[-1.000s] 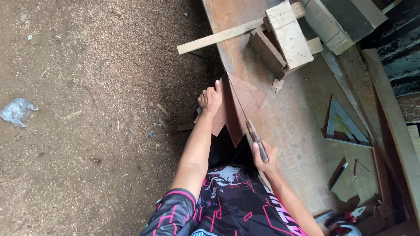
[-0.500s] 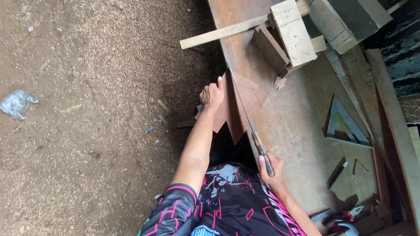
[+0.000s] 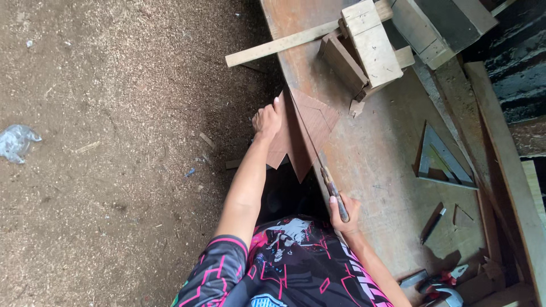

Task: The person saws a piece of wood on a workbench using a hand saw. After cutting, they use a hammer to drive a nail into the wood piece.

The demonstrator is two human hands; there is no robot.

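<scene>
Right hand clenched round thin hand saw handle. Left hand pinches brown diamond-shaped wooden panel edge on worn wooden workbench, saw blade across it

Landmark = wooden workbench: on its far end sits a pale wood block w/ a darker board leaning beside it, and a long pale strip runs under them, sticking out past the bench's edge over the ground. Nearer, toward the bench's other edge, lies a triangular set square; a dark pencil-like stick lies closer still. Off the bench, well apart on the sawdust-strewn dirt floor, a crumpled clear plastic bag.
</scene>
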